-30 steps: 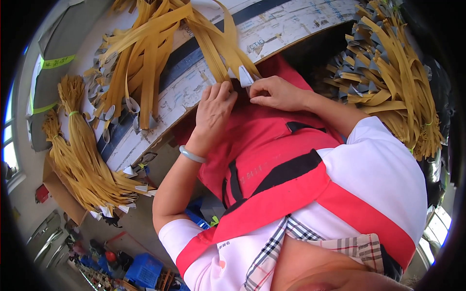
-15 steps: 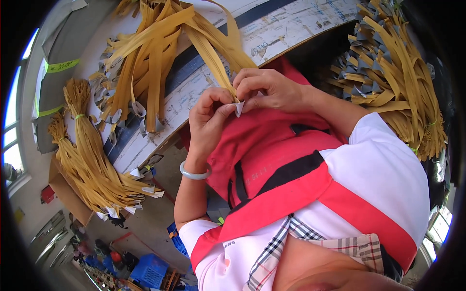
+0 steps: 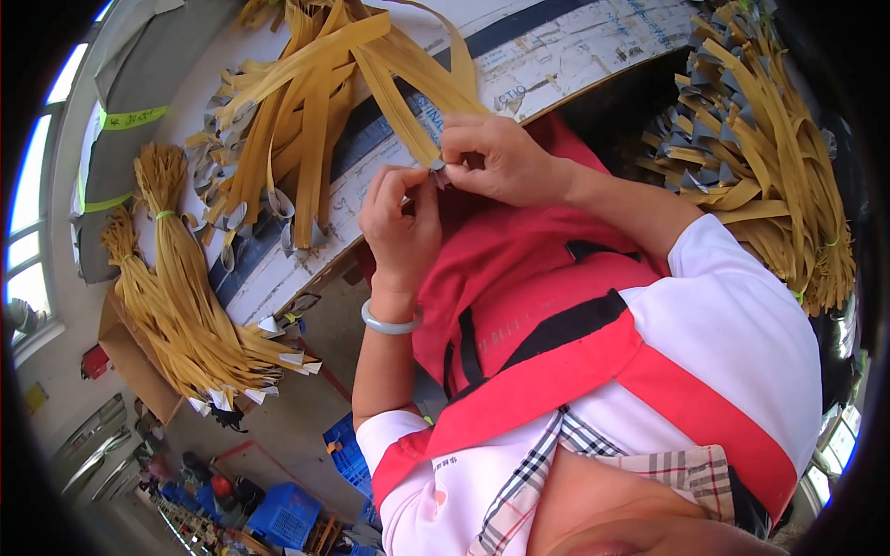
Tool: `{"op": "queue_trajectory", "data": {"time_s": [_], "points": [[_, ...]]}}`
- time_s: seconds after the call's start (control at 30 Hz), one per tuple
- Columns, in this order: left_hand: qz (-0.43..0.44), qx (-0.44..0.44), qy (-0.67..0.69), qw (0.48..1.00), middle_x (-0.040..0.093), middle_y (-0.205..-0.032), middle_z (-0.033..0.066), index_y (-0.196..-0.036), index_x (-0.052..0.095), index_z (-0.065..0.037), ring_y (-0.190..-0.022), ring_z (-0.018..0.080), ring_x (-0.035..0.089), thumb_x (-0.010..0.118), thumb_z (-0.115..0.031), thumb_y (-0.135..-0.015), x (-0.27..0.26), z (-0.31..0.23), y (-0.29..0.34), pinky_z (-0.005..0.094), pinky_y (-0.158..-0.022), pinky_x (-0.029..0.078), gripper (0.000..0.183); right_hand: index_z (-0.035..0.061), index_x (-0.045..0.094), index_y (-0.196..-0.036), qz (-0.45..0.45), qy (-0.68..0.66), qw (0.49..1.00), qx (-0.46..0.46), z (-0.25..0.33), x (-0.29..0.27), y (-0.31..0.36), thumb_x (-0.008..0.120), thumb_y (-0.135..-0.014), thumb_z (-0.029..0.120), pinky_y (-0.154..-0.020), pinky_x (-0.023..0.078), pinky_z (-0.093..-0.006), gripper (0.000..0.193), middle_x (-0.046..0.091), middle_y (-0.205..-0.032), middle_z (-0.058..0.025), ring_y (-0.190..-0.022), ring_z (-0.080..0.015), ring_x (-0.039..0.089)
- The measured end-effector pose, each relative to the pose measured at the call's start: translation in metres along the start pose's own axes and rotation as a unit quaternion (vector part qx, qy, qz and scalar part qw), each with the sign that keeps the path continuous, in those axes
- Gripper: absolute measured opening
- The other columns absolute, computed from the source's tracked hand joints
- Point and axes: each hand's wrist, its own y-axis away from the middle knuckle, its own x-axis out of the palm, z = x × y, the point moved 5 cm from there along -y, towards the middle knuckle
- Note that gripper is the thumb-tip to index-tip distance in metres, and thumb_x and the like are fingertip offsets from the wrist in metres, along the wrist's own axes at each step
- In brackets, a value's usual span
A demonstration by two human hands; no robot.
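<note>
My left hand [image 3: 400,222] pinches the small grey-white end tab [image 3: 437,166] of a golden-yellow zipper tape [image 3: 404,116] between thumb and forefinger. From the right, my right hand [image 3: 508,162] grips the same end with curled fingers. Both hands meet just off the table's near edge, above my red apron [image 3: 547,250]. The zipper tape runs up and away from my fingertips to a loose heap of similar tapes [image 3: 301,102] on the table. Fingers partly cover the tab, so its fold is hard to make out.
Tied bundles of yellow tapes [image 3: 185,269] lie at the left end of the worn white table [image 3: 579,46], over a cardboard box [image 3: 130,352]. Another large pile [image 3: 760,157] stands at the right. Blue crates [image 3: 283,514] sit on the floor lower left.
The pale tab, which pointed down between my fingertips, now shows as a small grey piece at the tape's end. My right fingers have curled closer. The whole view has shifted slightly.
</note>
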Motion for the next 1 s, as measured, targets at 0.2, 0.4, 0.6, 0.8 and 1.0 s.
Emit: {"op": "queue_trajectory", "data": {"time_s": [0.2,0.4,0.6,0.8,1.0], "points": [[-0.083,-0.133,0.266,0.951,0.06,-0.104,0.0073,-0.105,0.066,0.004,-0.081,0.0128,0.062,0.066,0.008,-0.087,-0.005,0.012,-0.007,0.0241,-0.066,0.056,0.019,0.0029,0.061,-0.09,-0.07,-0.159,0.985,0.01,-0.031,0.004,0.003,0.064,-0.091,0.001,-0.067,0.046,-0.0253,0.004,0.056,-0.084,-0.0022,-0.074,-0.0114,0.056],[0.073,-0.057,0.133,0.987,0.058,-0.109,0.0093,-0.102,0.062,0.004,-0.079,0.0126,0.063,0.066,0.012,-0.084,-0.017,0.035,-0.002,0.0233,-0.065,0.056,0.02,0.0018,0.065,-0.103,0.06,-0.316,0.937,0.139,-0.014,0.007,0.004,0.063,-0.096,0.008,-0.071,0.05,-0.0222,0.009,0.062,-0.09,-0.0017,-0.079,-0.0086,0.061],[0.008,-0.019,0.13,0.991,0.061,-0.094,0.008,-0.09,0.061,0.004,-0.069,0.0111,0.062,0.066,0.014,-0.081,-0.006,0.005,-0.002,0.0225,-0.06,0.051,0.014,0.0002,0.064,-0.105,0.054,-0.349,0.918,0.182,-0.015,0.01,0.015,0.061,-0.098,0.013,-0.071,0.054,-0.0233,0.015,0.065,-0.087,-0.0037,-0.077,-0.0102,0.064],[0.024,0.09,-0.048,0.994,0.062,-0.083,0.0089,-0.083,0.06,0.002,-0.064,0.0124,0.06,0.068,0.015,-0.079,-0.011,-0.003,0.0,0.024,-0.056,0.048,0.015,0.0041,0.061,-0.093,0.072,-0.352,0.882,0.305,-0.014,0.009,0.013,0.065,-0.096,0.022,-0.062,0.051,-0.0212,0.018,0.064,-0.08,-0.0019,-0.065,-0.008,0.062],[-0.162,-0.019,0.095,0.982,0.063,-0.081,0.0069,-0.088,0.06,0.001,-0.06,0.0111,0.057,0.065,0.012,-0.085,-0.068,-0.016,0.007,0.0243,-0.053,0.046,0.012,0.006,0.06,-0.088,0.047,-0.333,0.899,0.281,-0.017,0.001,0.011,0.065,-0.097,0.024,-0.057,0.048,-0.0199,0.021,0.06,-0.072,0.0014,-0.061,-0.0057,0.059]]}}
